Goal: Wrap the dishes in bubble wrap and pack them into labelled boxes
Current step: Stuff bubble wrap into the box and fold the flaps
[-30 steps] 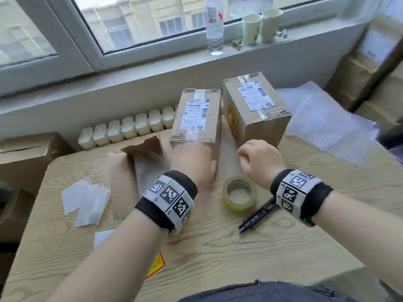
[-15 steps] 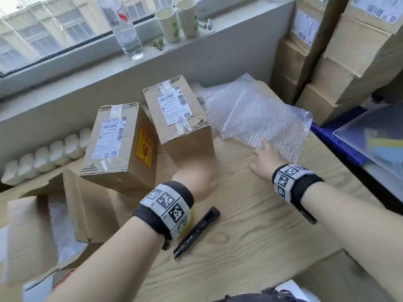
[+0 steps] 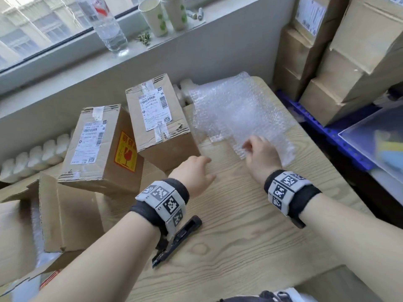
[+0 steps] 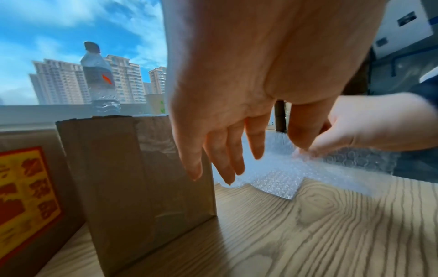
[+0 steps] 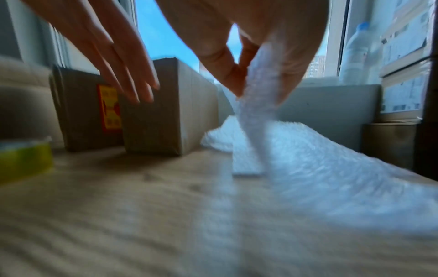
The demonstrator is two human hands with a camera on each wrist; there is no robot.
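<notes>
On the wooden table (image 3: 250, 225), the right hand (image 3: 260, 158) now pinches the near edge of the bubble wrap (image 3: 239, 114), lifting it, where half a second ago it only reached toward it. The left hand (image 3: 194, 174) has drawn clear of the labelled box (image 3: 157, 118), fingers straight and seemingly touching nothing.

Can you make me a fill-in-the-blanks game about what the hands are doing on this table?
1. The right hand pinches the ____.
2. The left hand holds ____.
3. The red and yellow sticker is on the side of a ____.
4. The bottle stands on the sill beside two paper ____.

Missing words: bubble wrap; nothing; box; cups
</notes>
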